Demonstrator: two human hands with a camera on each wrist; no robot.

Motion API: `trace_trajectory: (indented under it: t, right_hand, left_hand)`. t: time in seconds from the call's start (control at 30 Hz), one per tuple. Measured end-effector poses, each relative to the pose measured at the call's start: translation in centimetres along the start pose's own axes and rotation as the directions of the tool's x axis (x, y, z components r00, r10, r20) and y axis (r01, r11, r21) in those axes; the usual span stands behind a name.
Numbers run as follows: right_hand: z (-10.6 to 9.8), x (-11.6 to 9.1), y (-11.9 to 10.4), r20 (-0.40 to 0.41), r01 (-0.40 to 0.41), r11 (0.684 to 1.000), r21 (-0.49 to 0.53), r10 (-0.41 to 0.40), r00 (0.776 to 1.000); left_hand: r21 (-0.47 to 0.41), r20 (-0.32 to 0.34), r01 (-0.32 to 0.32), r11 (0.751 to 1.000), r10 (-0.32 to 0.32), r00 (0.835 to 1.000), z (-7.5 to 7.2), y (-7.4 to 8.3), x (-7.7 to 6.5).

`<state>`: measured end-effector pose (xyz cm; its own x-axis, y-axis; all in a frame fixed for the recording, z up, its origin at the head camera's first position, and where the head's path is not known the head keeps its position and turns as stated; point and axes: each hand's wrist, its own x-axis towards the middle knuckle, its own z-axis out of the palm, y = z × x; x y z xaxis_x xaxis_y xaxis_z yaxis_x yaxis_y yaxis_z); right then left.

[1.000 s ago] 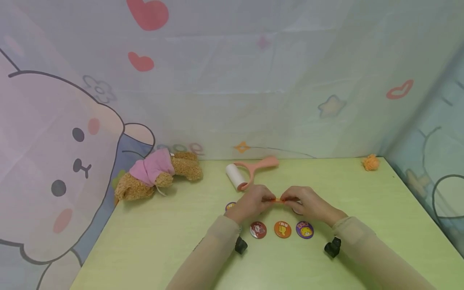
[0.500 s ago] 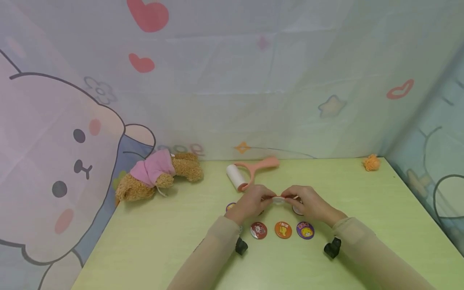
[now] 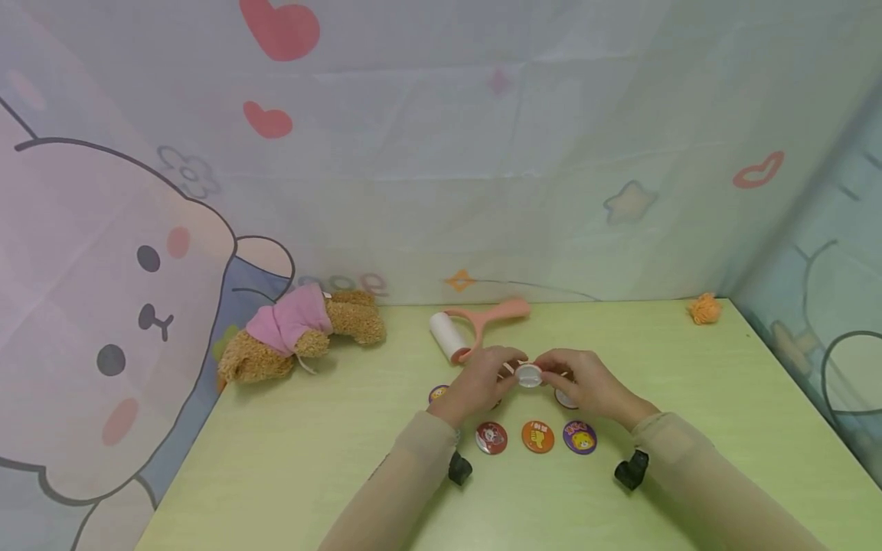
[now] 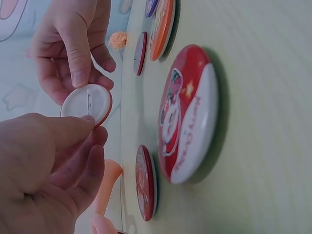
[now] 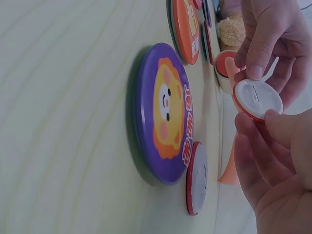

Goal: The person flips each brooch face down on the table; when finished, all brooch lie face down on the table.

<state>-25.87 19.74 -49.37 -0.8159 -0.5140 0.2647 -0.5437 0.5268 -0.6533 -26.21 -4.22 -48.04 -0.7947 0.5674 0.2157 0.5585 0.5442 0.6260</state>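
Both hands hold a pin-back button badge (image 3: 529,376) between them, just above the table. Its white back with the metal pin faces up toward me, and an orange-red rim shows in the right wrist view. My left hand (image 3: 480,385) pinches one edge with thumb and fingers; my right hand (image 3: 584,383) pinches the opposite edge. Nearer to me lie a red badge (image 3: 491,438), an orange badge (image 3: 537,436) and a purple lion badge (image 3: 580,437), picture side up. Beside my right hand, another badge (image 5: 197,179) lies with its pin side up.
Behind the hands lies a lint roller (image 3: 449,337) with a pink handle. A plush toy (image 3: 303,329) in a pink top lies at the back left. An orange fluffy ball (image 3: 705,309) sits near the far right corner. A patterned curtain (image 3: 441,153) hangs behind the table.
The badge between the hands has turned from edge-on, with orange showing, to white back facing me. Both hands stay in nearly the same place.
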Motion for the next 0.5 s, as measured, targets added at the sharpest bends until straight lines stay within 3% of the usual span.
trace_trajectory:
  t: [0.37, 0.5]
  right_hand:
    - [0.03, 0.03, -0.2, -0.016, -0.023, 0.999, 0.035, 0.023, 1.0]
    - [0.05, 0.01, -0.25, -0.02, 0.004, 1.0, 0.024, -0.004, 1.0]
  left_hand:
    - [-0.082, -0.018, 0.008, 0.997, -0.01, 1.0, 0.1, 0.13, -0.29]
    - [-0.07, -0.021, -0.022, 0.997, 0.021, 1.0, 0.13, 0.14, -0.36]
